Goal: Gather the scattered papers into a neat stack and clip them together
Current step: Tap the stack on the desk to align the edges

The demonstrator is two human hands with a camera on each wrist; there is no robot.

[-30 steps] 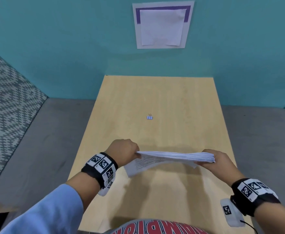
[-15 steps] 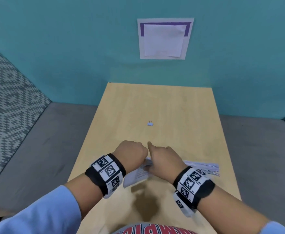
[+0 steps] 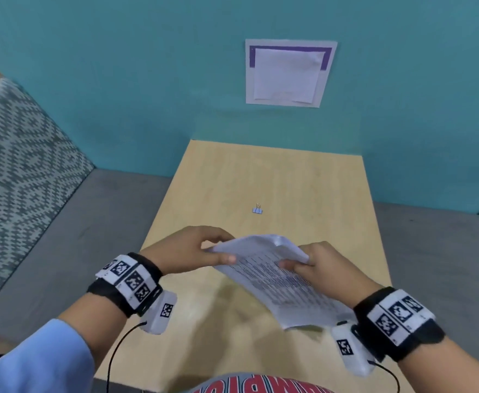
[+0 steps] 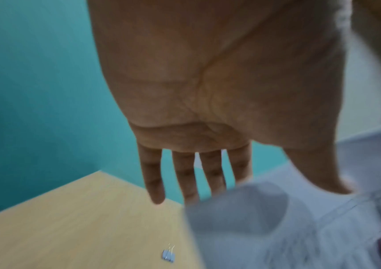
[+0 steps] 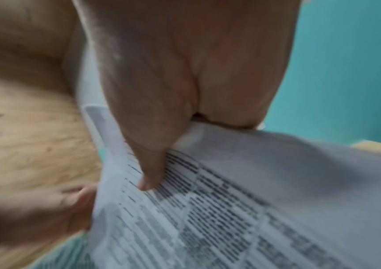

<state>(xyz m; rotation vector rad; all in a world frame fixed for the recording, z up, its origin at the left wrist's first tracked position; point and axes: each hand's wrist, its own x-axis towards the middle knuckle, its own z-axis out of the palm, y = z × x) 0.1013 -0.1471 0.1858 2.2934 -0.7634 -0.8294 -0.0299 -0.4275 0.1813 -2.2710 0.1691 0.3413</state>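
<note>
A stack of printed papers [image 3: 272, 282] is held above the near part of the wooden table [image 3: 289, 180], tilted so its printed face shows. My left hand [image 3: 215, 249] pinches the stack's far left corner, thumb on top and fingers behind. My right hand [image 3: 303, 263] grips the right edge; in the right wrist view its thumb [image 5: 148, 172] presses on the printed sheet [image 5: 254, 200]. In the left wrist view the thumb [image 4: 318, 172] lies on the paper [image 4: 277, 227]. A small blue binder clip [image 3: 257, 209] lies alone mid-table, beyond both hands, also visible as the clip [image 4: 168, 256].
A teal wall with a white and purple sheet [image 3: 289, 72] rises behind the table. Grey seating flanks the table on both sides, with a patterned cushion [image 3: 20, 165] at the left. The table's left and right edges lie close to my hands.
My right hand has gone from beside the left hand back to the stack's right edge. The stack has tipped from lying flat to slanting with its printed face up.
</note>
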